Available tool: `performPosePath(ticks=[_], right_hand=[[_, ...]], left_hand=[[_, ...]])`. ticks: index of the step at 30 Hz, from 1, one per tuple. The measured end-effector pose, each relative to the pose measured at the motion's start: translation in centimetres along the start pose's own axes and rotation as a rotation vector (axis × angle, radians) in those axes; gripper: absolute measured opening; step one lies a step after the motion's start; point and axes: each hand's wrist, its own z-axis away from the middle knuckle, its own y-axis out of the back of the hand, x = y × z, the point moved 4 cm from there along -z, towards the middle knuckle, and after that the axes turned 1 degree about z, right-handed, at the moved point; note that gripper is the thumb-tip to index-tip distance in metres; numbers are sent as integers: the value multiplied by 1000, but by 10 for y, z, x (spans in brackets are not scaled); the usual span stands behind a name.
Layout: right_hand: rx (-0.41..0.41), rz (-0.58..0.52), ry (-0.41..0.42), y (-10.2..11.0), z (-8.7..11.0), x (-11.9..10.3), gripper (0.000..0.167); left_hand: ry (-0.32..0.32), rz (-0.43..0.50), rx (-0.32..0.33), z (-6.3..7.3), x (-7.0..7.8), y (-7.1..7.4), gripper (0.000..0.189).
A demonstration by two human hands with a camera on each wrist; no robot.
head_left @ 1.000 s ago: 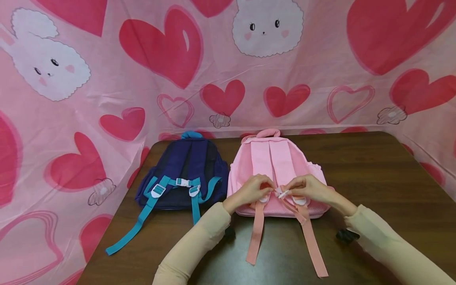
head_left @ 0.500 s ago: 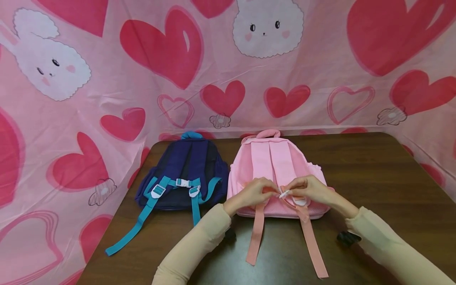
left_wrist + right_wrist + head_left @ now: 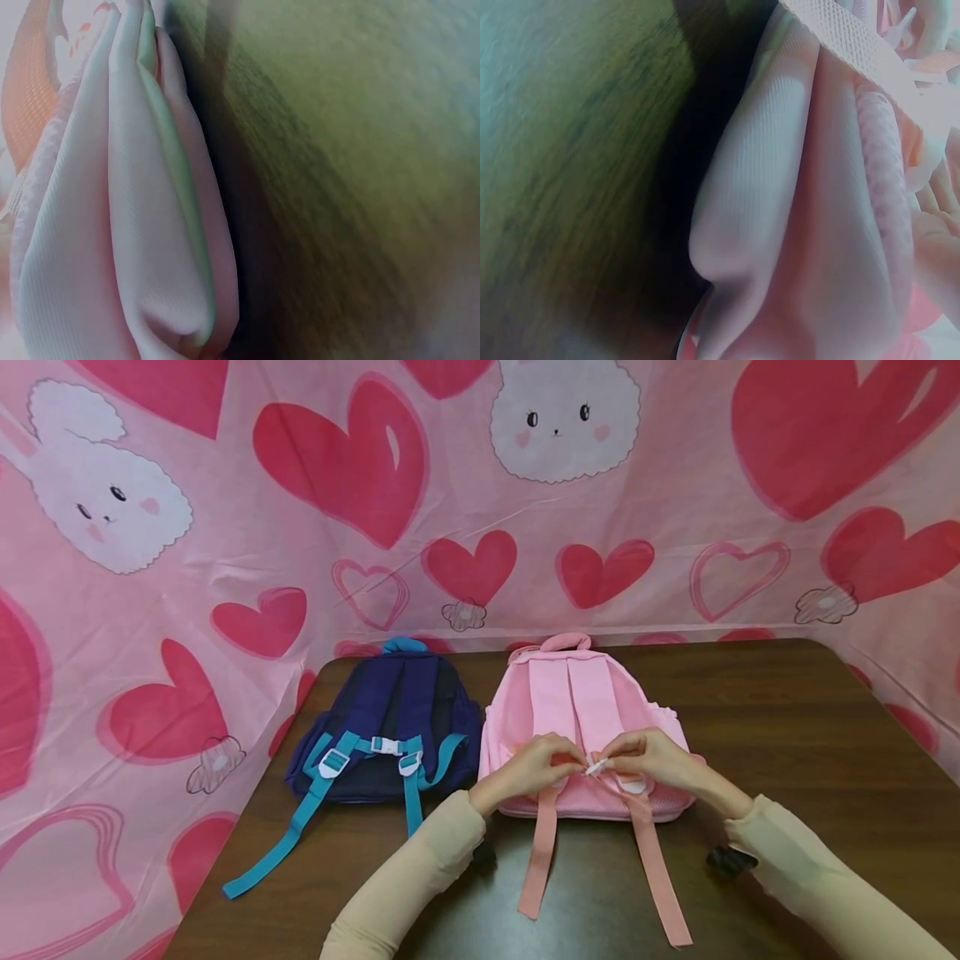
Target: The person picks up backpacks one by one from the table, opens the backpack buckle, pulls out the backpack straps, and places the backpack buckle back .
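Heart-print cloth is hanging beyond the dark table. Pink bag is lying right of blue bag. Left hand and right hand are pinching its white buckle, near end; apparently fastening or unfastening. Next move: probably aligning or parting halves.

Matching cream on both arms here! The left sleeve is plain, long and fairly snug, rippling into soft creases at the lower edge of the head view, then finishing in a crumpled cuff short of the left hand. Across to the right sleeve: same pale cloth, same plain finish, wrinkled and loose at its end, and out comes a bare right hand. And down by the wrists, a small black piece on the left, a chunkier black block on the right, both too dark for detail!
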Motion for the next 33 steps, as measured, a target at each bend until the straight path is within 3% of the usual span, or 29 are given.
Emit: performPosePath(ticks=[33], right_hand=[[0, -20, 16, 0, 0, 4, 15]], left_hand=[[13, -31, 145, 0, -5, -3, 8]])
